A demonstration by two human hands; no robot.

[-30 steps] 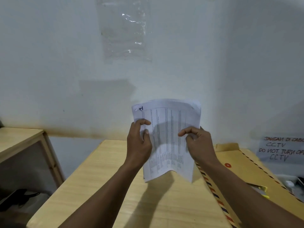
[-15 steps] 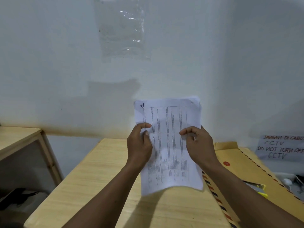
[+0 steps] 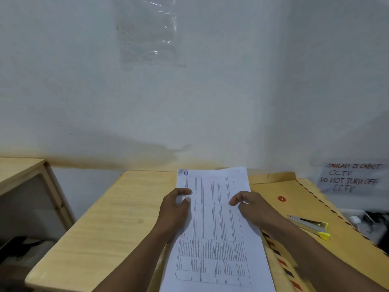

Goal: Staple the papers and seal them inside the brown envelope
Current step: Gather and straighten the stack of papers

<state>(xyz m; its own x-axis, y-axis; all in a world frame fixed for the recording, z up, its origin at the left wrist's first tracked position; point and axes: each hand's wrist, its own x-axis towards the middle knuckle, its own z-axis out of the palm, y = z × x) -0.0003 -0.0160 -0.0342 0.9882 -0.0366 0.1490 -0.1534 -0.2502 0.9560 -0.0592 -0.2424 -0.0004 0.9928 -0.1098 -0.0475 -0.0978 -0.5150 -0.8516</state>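
A stack of white printed papers (image 3: 214,228) lies nearly flat over the wooden table (image 3: 101,224), running from the far edge toward me. My left hand (image 3: 175,211) pinches the stack's left edge between thumb and fingers. My right hand (image 3: 252,209) holds the right edge, fingers curled onto the top sheet. The brown envelope (image 3: 299,199) with a striped border and a red button lies to the right, its flap open at the far end. A silver and yellow stapler (image 3: 309,226) rests on the envelope, just right of my right wrist.
A white wall stands close behind the table, with a handwritten CCTV note (image 3: 350,180) at the right and a clear plastic sleeve (image 3: 147,32) higher up. A second wooden table (image 3: 19,171) is at the left, across a gap. Dark items lie low at both sides.
The papers went from upright in front of the wall to lowered, nearly flat over the table. Both hands came down with them, keeping hold of the side edges.
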